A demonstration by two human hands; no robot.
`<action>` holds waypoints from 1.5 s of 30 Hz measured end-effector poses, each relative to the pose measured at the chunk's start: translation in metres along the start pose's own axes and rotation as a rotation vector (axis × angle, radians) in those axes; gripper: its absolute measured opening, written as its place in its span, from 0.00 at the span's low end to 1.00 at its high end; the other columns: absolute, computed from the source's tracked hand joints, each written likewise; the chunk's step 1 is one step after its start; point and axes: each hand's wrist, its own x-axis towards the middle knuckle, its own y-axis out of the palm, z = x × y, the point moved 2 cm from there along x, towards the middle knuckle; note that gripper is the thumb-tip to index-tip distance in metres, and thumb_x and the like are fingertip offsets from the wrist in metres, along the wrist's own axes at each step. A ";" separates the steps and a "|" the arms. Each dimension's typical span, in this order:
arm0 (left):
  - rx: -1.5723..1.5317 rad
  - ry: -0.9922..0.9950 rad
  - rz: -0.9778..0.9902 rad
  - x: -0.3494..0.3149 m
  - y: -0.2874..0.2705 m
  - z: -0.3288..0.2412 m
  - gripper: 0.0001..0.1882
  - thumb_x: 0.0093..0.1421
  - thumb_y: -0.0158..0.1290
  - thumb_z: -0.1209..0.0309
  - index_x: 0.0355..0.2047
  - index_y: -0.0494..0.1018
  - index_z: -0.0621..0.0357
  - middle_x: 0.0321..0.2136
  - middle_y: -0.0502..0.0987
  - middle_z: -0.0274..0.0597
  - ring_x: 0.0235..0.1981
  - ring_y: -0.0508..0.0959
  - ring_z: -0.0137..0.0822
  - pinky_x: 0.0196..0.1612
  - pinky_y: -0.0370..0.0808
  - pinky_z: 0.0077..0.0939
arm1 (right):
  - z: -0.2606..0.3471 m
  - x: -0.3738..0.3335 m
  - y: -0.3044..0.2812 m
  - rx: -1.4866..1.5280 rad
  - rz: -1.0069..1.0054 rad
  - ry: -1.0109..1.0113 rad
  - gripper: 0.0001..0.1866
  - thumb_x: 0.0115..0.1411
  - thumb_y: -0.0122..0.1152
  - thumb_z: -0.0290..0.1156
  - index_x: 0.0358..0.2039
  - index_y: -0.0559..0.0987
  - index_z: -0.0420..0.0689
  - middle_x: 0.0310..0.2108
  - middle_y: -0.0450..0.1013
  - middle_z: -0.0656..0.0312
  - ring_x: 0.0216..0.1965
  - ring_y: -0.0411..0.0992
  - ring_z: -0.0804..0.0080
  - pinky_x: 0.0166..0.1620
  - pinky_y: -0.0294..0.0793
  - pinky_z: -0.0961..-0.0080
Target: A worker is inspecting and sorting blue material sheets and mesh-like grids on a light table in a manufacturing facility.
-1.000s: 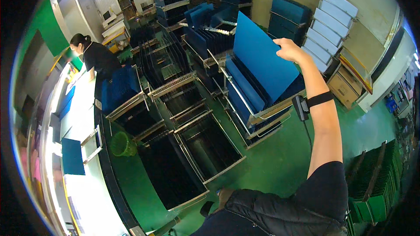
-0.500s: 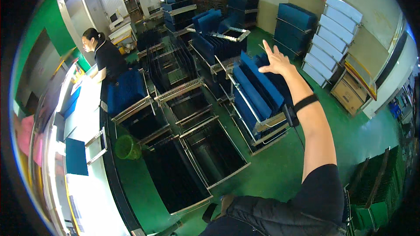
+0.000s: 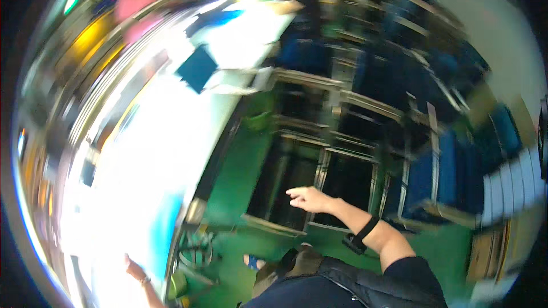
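Note:
My right hand (image 3: 308,198) hangs in the air over the black slotted racks (image 3: 285,177), fingers stretched out and apart from anything. At the lower left, my left hand (image 3: 135,268) is over the brightly lit worktable (image 3: 148,154). Glare and blur wash out its fingers, so its grip is unclear. Close beside it a light-blue sheet (image 3: 164,225) lies along the table's near edge. Further up the table lies a dark blue board (image 3: 197,69), next to a pale metal frame (image 3: 231,82).
A co-worker in black (image 3: 308,8) stands at the table's far end; a person in pink (image 3: 140,3) is across it. Racks of blue boards (image 3: 456,165) stand on the right. A stool base (image 3: 197,251) and a green bin (image 3: 178,284) are by the table.
The view has swung left toward the table. My right hand has come down from the blue boards in the rack, holding nothing. My left hand has come into view.

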 end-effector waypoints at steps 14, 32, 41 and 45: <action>-0.607 -0.002 0.137 -0.154 -0.056 -0.073 0.25 0.43 0.65 0.65 0.40 0.71 0.60 0.43 0.71 0.47 0.44 0.72 0.47 0.46 0.71 0.37 | 0.112 0.224 0.183 0.616 0.412 0.464 0.21 0.59 0.55 0.27 0.53 0.66 0.40 0.39 0.73 0.56 0.37 0.74 0.66 0.39 0.75 0.71; -1.327 -0.575 0.360 -0.073 -0.020 -0.015 0.34 0.51 0.54 0.84 0.59 0.58 0.56 0.52 0.69 0.47 0.49 0.71 0.35 0.47 0.73 0.27 | 0.211 0.350 0.260 0.094 0.272 -0.286 0.13 0.55 0.60 0.26 0.42 0.76 0.37 0.31 0.73 0.68 0.32 0.69 0.84 0.38 0.69 0.85; -0.680 0.021 0.476 -0.099 -0.022 -0.008 0.26 0.51 0.50 0.81 0.52 0.70 0.52 0.56 0.65 0.41 0.64 0.50 0.48 0.64 0.44 0.49 | 0.193 0.340 0.249 -0.067 0.213 -0.357 0.14 0.55 0.60 0.25 0.43 0.78 0.41 0.26 0.65 0.73 0.29 0.63 0.85 0.37 0.65 0.85; -0.701 0.002 0.500 -0.101 -0.021 -0.007 0.28 0.50 0.50 0.81 0.54 0.68 0.50 0.59 0.62 0.41 0.65 0.49 0.48 0.64 0.42 0.49 | 0.196 0.340 0.251 -0.024 0.232 -0.332 0.14 0.55 0.60 0.25 0.43 0.78 0.41 0.26 0.65 0.73 0.29 0.63 0.85 0.37 0.65 0.86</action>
